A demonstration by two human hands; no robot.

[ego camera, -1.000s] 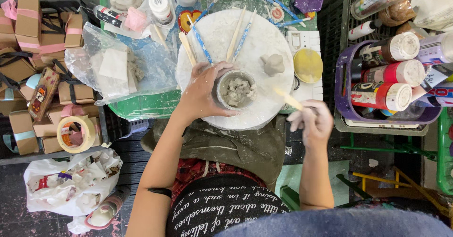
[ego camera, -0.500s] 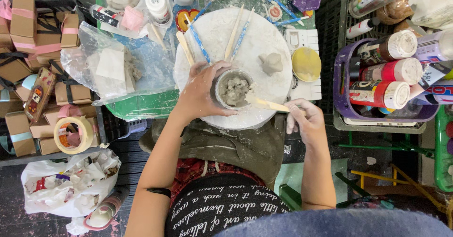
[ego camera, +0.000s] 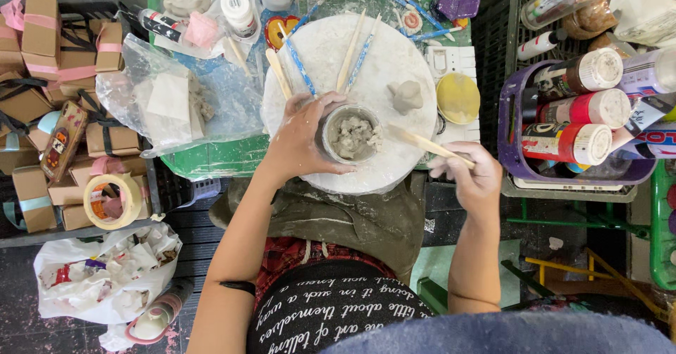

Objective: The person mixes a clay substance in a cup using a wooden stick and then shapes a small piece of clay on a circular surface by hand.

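My left hand [ego camera: 304,139] wraps around a small round grey clay pot [ego camera: 350,135] that sits on a white round board [ego camera: 394,51]. Lumpy wet clay fills the pot. My right hand [ego camera: 473,175] grips a thin wooden stick [ego camera: 426,143], whose tip rests at the pot's right rim. A small grey clay lump [ego camera: 406,95] lies on the board to the upper right of the pot. Several wooden and blue-handled tools [ego camera: 352,50] lie across the board's far half.
A purple basket [ego camera: 508,143] of paint bottles [ego camera: 570,143] stands at the right. A yellow round lid [ego camera: 458,97] sits beside the board. A clear plastic bag [ego camera: 176,100], brown boxes [ego camera: 42,30], a tape roll [ego camera: 111,200] and a white bag of scraps [ego camera: 98,276] lie at the left.
My right hand has lifted and brought the wooden stick from the board's lower edge up to the pot's rim. My left hand has stayed on the pot.
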